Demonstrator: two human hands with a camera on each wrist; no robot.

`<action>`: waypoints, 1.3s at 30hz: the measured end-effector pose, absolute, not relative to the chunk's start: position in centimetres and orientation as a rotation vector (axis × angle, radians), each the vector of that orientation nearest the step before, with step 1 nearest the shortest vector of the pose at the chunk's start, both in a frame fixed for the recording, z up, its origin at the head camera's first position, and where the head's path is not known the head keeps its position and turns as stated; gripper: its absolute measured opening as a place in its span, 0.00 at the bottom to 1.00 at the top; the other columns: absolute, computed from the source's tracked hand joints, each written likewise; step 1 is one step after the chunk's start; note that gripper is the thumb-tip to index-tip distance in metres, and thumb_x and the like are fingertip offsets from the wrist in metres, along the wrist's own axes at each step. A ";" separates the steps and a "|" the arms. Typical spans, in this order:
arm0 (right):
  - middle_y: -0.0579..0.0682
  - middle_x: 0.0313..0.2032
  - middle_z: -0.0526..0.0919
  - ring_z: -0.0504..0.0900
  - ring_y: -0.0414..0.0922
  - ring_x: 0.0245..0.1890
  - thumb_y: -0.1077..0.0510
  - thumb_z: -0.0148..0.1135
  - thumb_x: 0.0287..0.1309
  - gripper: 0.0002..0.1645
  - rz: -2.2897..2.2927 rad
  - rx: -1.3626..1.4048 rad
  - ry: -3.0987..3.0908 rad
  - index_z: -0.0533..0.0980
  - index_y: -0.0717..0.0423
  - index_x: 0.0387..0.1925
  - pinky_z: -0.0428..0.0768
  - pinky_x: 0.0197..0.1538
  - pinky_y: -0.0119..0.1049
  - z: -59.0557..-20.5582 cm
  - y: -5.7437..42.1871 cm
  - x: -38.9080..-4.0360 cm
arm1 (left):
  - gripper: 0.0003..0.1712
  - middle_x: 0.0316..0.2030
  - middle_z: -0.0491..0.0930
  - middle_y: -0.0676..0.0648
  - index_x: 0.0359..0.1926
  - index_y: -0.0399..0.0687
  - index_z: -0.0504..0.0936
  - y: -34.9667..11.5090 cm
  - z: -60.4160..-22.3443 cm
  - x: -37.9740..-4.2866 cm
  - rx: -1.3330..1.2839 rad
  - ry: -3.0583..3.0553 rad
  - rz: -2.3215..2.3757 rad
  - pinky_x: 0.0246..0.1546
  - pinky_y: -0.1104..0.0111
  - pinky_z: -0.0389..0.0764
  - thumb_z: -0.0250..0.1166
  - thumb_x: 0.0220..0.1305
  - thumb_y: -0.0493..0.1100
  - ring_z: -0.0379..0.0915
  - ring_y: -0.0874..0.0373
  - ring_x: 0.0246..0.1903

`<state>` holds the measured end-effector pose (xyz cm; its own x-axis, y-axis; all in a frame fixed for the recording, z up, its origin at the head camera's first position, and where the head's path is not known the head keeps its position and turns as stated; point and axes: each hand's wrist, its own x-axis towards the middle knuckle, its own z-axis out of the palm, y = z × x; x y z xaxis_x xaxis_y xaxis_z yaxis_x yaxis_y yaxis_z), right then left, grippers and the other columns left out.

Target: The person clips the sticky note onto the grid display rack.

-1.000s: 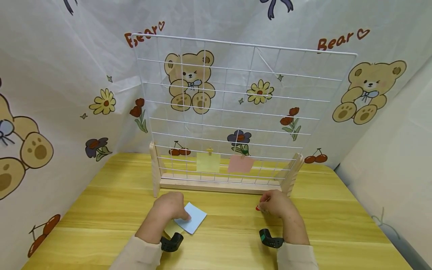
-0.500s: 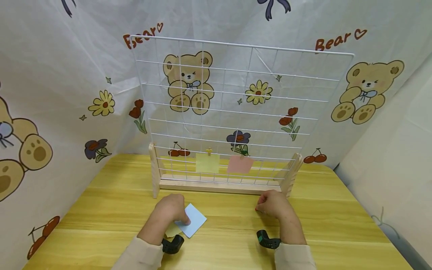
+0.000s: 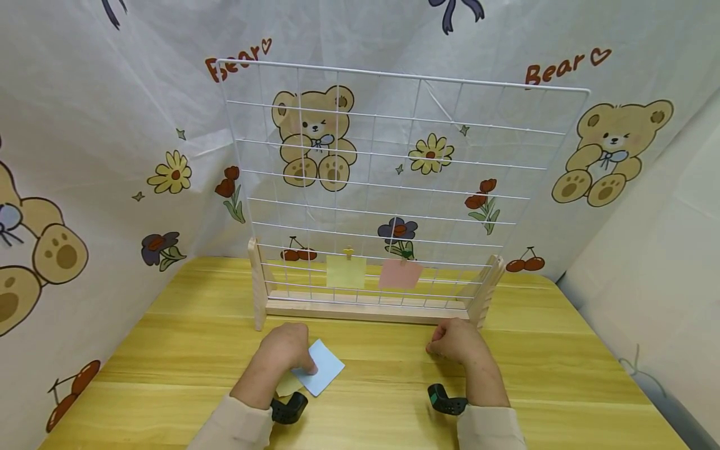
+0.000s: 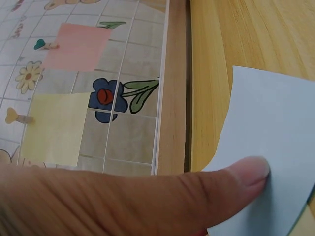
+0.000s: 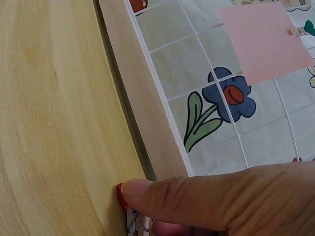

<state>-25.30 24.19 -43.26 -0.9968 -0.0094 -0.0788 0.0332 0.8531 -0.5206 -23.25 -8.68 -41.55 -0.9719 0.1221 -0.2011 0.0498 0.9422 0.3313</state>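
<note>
My left hand holds a light blue paper note by its near corner, with the thumb on top in the left wrist view; the fingers below are mostly hidden. Partly under it lies a yellow note. Over the tabletop, by the rack's right foot, my right hand pinches a small wooden clothespin with a red end, clearest in the right wrist view. On the white wire grid hang a yellow note and a pink note, each from a small clothespin.
A wooden stand with two side feet and a long crossbar supports the grid, just beyond both hands. Behind it hangs a white cloth printed with bears and flowers. Wood-grain tabletop lies between the hands.
The blue note has shifted very slightly with my left hand. My right fingers have closed in on the clothespin, whose red end no longer shows in the head view. The notes on the grid stay put.
</note>
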 end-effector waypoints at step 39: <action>0.47 0.23 0.79 0.71 0.44 0.25 0.61 0.66 0.62 0.07 -0.823 -0.002 2.917 0.83 0.57 0.28 0.68 0.28 0.33 -43.5 24.5 -25.4 | 0.13 0.24 0.75 0.49 0.26 0.44 0.77 -9.4 -41.0 -23.7 0.260 2.823 0.657 0.23 0.69 0.67 0.74 0.59 0.37 0.69 0.56 0.24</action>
